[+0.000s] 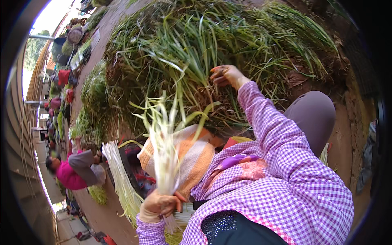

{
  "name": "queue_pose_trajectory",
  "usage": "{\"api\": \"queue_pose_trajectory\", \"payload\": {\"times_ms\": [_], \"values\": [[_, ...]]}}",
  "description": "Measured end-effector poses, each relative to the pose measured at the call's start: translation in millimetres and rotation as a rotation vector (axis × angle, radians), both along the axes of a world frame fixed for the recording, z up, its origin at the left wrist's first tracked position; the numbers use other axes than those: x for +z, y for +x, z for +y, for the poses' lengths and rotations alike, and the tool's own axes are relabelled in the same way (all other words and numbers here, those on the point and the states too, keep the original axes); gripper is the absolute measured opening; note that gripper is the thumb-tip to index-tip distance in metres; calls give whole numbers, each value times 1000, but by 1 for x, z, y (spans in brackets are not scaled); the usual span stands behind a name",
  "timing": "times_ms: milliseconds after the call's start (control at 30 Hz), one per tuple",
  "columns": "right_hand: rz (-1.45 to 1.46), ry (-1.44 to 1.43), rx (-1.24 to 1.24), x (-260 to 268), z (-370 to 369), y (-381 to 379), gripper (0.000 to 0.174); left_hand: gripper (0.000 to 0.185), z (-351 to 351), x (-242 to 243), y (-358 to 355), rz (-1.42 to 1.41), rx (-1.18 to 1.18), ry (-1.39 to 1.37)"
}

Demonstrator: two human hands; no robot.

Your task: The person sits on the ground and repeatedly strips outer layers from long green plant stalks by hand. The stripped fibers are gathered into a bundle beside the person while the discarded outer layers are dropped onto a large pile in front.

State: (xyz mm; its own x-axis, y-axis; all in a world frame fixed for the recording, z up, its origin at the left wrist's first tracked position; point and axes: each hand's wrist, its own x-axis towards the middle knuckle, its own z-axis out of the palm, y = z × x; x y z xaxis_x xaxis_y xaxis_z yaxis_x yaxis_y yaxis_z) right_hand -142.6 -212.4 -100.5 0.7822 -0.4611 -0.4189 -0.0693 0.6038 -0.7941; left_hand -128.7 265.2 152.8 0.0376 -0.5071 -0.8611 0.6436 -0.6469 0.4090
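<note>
My left hand (161, 204) is closed around an upright bunch of pale, peeled leafy stems (165, 153), slightly blurred, with loose yellow-green leaf tips at the top. My right hand (225, 76) is over a large heap of long green leafy stalks (171, 39), close beside the rooty base of one clump (205, 81). Its fingers are bent and a little apart, the tips orange, and I see no stalk between them. Across my lap lies an orange-and-white striped towel (193, 153). A bundle of whitish stems (122, 180) lies to the left of the towel.
Smaller piles of greens (93, 88) sit left of the heap. Another person (73, 171) in a pink top sits at the left. Further off stand several sacks and bundles (65, 76) along the walkway. My bent knee (312, 119) rises at the right.
</note>
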Motion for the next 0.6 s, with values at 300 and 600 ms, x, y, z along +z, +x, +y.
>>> {"api": "queue_pose_trajectory", "payload": {"times_ms": [300,600], "values": [[-46,-302,172,81,16,46,23,16,-21,-20,-44,-229,-603,231],[-23,-214,327,72,34,29,25,40,-7,57,11,-426,527,-402]]}}
